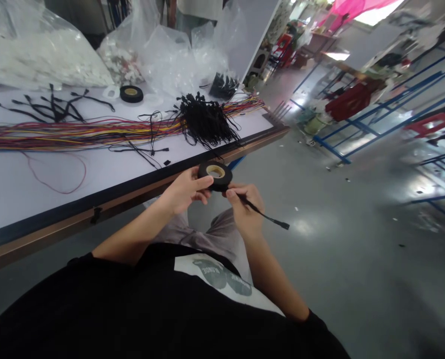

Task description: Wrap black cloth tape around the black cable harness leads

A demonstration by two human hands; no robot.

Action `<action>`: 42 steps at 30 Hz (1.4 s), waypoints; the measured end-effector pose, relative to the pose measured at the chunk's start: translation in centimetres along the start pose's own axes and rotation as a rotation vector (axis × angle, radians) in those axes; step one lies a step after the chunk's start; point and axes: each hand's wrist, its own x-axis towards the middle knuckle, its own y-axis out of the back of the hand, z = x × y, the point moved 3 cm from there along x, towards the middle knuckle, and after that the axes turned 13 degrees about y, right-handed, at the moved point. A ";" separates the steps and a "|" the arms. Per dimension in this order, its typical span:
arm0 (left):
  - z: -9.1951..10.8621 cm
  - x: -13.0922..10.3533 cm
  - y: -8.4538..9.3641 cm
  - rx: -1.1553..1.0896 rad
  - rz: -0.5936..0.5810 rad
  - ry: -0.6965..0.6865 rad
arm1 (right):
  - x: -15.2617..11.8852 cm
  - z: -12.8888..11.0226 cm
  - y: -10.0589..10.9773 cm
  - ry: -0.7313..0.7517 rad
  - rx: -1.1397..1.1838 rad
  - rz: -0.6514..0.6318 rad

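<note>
My left hand (pixel 187 190) is closed around the left side of a roll of black tape (pixel 225 175), its thumb lying across the front by the pale core. Close against the roll's lower right, my right hand (pixel 246 207) pinches a short black cable (pixel 263 214). The cable's connector end sticks out to the right, past the fingers. Whether tape runs from the roll to the cable is hidden by the fingers. Both hands are above my lap, just off the table's front edge.
On the white table (pixel 110 172) lie a long bundle of coloured wires (pixel 113 132), a heap of black cables (pixel 207 119), several loose cables (pixel 58 107) and a second tape roll (pixel 131 93). Clear plastic bags (pixel 43 55) stand behind. Blue metal frames (pixel 357 119) are at the right.
</note>
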 end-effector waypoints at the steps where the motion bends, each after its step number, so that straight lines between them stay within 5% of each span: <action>1: 0.0 0.2 0.1 -0.018 -0.086 0.038 | -0.1 -0.1 0.0 0.009 0.001 -0.005; 6: -0.7 1.0 0.3 -0.095 -0.351 0.074 | -0.4 0.2 -0.7 -0.053 0.174 -0.011; 11: -1.5 1.6 -0.1 -0.075 -0.447 0.121 | -0.6 1.2 -0.8 -0.128 0.267 -0.025; 14: -1.3 1.2 -0.4 0.018 -0.300 0.022 | -0.4 1.4 -0.4 -0.168 0.210 -0.024; 17: -0.3 -0.5 -0.5 0.272 -0.065 -0.297 | 0.2 1.6 0.2 -0.258 0.159 0.005; 19: 0.2 -1.7 -1.0 0.534 -0.099 -0.506 | 0.6 1.3 0.6 -0.270 0.110 0.000; 22: 0.0 -2.2 -1.5 0.790 -0.223 -0.638 | 1.1 0.3 1.1 -0.182 0.028 -0.057; 26: -0.1 -0.5 -0.9 0.792 0.110 -0.537 | 0.9 -0.9 1.1 -0.061 0.088 -0.107; 30: -0.2 0.2 -1.5 0.861 0.105 -0.432 | 0.6 -0.8 0.8 -0.114 -0.027 -0.021; 36: -0.6 0.0 -1.7 0.890 0.217 -0.573 | 0.7 -0.6 -0.2 -0.242 -0.009 -0.145; 42: -1.0 -0.5 -1.0 0.609 0.276 -0.438 | 0.9 -0.4 0.7 -0.182 -0.190 -0.123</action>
